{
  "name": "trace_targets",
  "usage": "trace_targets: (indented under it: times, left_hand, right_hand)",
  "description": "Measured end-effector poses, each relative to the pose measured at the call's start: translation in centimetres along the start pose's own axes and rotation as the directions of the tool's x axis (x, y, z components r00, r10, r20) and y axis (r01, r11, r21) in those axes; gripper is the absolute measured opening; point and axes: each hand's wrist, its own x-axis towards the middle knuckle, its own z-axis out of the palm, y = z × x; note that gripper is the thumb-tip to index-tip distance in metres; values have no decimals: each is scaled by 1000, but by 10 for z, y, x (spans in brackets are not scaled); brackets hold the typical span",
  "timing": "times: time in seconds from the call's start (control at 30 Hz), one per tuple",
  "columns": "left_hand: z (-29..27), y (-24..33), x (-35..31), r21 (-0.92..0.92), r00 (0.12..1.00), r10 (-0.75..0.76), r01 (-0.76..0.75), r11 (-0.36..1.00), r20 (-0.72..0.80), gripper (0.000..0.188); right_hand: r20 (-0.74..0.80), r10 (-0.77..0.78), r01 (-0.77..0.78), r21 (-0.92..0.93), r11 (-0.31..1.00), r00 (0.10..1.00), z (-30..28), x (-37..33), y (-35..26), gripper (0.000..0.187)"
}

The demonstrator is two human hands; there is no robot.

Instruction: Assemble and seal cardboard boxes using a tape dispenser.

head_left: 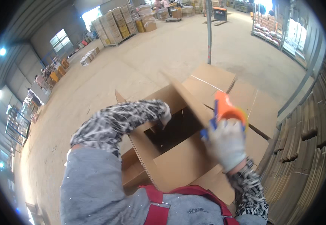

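An open cardboard box stands right in front of me, its flaps raised and its dark inside showing. My left hand, in a white glove, reaches over the box opening; its fingers are mostly hidden, so their grip does not show. Closed in a white glove, my right hand holds an orange and blue tape dispenser just right of the box. A raised flap stands between my two hands.
Flattened cartons lie beyond the box on the right. Stacks of folded cardboard line the right side. A metal post rises behind. Loaded racks and several people stand far off across the concrete floor.
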Motion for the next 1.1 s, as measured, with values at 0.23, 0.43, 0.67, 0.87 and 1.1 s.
trace_targets:
  times: [0.23,0.43,0.67,0.87,1.1]
  left_hand:
    - [27,-67,-97,-580,479,-478,-85,810,-737,41]
    - [35,-85,31,-466,356,-432,-12,884,-829,54]
    - [27,-15,50,-709,570,-597,34,704,-565,69]
    - [36,-35,54,-717,485,-636,26,697,-600,60]
    - [66,-52,29,-482,210,-578,-795,368,-788,63]
  right_hand:
    - [-266,69,-7,225,974,961,68,-58,4,24]
    - [-248,9,49,223,974,969,67,-53,-3,31]
    - [-159,121,-23,512,859,980,48,-48,29,36]
    - [-80,216,108,986,-123,973,6,13,-26,28]
    - [287,109,-278,956,-90,952,76,-3,-13,31]
